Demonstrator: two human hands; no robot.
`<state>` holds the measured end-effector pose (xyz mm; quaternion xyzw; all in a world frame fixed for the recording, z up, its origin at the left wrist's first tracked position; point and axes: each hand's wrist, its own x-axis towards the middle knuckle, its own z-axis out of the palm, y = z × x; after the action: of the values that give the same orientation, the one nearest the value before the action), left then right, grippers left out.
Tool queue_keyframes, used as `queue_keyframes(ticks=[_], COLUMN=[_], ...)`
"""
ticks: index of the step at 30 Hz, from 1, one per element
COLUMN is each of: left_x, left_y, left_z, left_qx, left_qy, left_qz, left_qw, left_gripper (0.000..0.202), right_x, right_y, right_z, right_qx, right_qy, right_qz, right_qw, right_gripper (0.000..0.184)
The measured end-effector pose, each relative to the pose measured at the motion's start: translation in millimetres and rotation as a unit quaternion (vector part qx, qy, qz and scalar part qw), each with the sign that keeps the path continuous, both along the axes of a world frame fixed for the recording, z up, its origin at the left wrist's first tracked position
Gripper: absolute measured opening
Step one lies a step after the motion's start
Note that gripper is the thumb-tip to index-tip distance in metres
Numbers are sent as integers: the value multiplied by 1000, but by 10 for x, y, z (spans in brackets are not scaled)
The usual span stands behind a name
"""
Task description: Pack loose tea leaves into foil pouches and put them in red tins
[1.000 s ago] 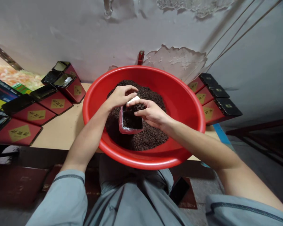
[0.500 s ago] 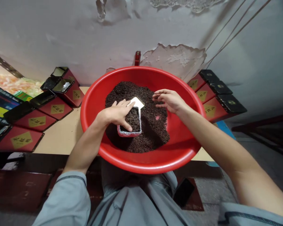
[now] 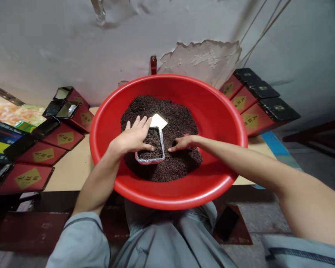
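A wide red basin [image 3: 167, 197] holds a heap of dark, dry tea leaves [image 3: 156, 102]. In the heap stands a square tin [image 3: 150, 161] with a crinkled silvery liner, filled with leaves. My left hand [image 3: 132, 137] lies over the tin's left side, fingers spread, thumb on the leaves inside. A pale, shiny square piece [image 3: 159, 121] rests at the tin's far edge. Right of the tin, my right hand [image 3: 184, 142] reaches down into the loose leaves. Its thumb and forefinger are apart; the other fingers are partly hidden.
Red tins [image 3: 64, 138] with yellow diamond labels stand to the left, some with open tops. More red tins [image 3: 252, 115] with black lids stand to the right. The basin sits on a pale table [image 3: 72, 169] against a peeling wall [image 3: 72, 44]. A dark phone-like slab [image 3: 226, 222] lies below.
My right hand has come down from above the heap into the leaves beside the tin. My left hand stays at the tin, its fingers more spread. The view has shifted slightly.
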<state>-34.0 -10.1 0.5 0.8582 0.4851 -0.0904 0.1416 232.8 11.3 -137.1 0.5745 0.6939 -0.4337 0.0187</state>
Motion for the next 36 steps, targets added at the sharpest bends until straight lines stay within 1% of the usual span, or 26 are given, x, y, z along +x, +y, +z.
queue_keyframes(ticks=[2, 3, 5, 7, 10, 11, 13, 15, 16, 17, 19, 22, 24, 26, 28, 30, 32, 36], left_x=[-56, -93, -160, -196, -183, -170, -147, -142, -148, -159, -186, -213, -206, -176, -136, -100, -76, -58], left_y=[6, 12, 31, 59, 119, 142, 189, 237, 262, 286, 328, 363, 361, 344, 320, 296, 276, 260], left_z=[31, 49, 79, 84, 41, 19, -27, -72, -93, -113, -146, -156, -129, -88, -54, -38, -42, -66], left_qx=[-16, -21, -24, -29, -20, -16, -21, -34, -34, -28, -14, -15, 5, 47, 84, 100, 102, 104], left_qy=[-4, -10, -11, -4, -43, -55, -64, -74, -85, -97, -113, -149, -216, -310, -396, -448, -469, -473], left_qz=[-9, -10, 8, 25, 1, -6, -9, -15, -19, -19, -7, -1, 21, 61, 90, 101, 111, 134], left_qw=[1000, 1000, 1000, 999, 999, 998, 998, 997, 996, 995, 993, 989, 976, 948, 910, 883, 870, 864], left_gripper=[124, 126, 130, 130, 123, 120, 114, 115, 117, 120, 124, 122, 109, 89, 73, 65, 62, 62], right_x=[-186, -257, -347, -380, -366, -349, -291, -195, -136, -75, 27, 31, -91, -280, -485, -663, -792, -937], right_y=[-10, -23, -66, -110, -135, -129, -98, -51, -27, -6, 16, -32, -110, -189, -235, -232, -187, -83], right_z=[53, 79, 110, 111, 81, 77, 100, 195, 277, 381, 641, 1061, 1279, 1419, 1488, 1510, 1511, 1523], right_qx=[-31, -30, 0, 15, 35, 40, 48, 35, 22, 9, 4, 32, 56, 105, 168, 219, 254, 285], right_qy=[-100, -136, -169, -182, -169, -152, -104, -48, -14, 23, 102, 219, 276, 303, 293, 267, 246, 228], right_qz=[71, 108, 162, 192, 215, 214, 190, 156, 139, 122, 89, 37, 22, 30, 50, 64, 78, 130], right_qw=[992, 984, 972, 964, 961, 964, 975, 986, 990, 992, 991, 975, 959, 947, 940, 936, 932, 922], right_gripper=[90, 96, 103, 97, 70, 60, 42, 30, 27, 25, 30, 40, 39, 34, 28, 26, 27, 27])
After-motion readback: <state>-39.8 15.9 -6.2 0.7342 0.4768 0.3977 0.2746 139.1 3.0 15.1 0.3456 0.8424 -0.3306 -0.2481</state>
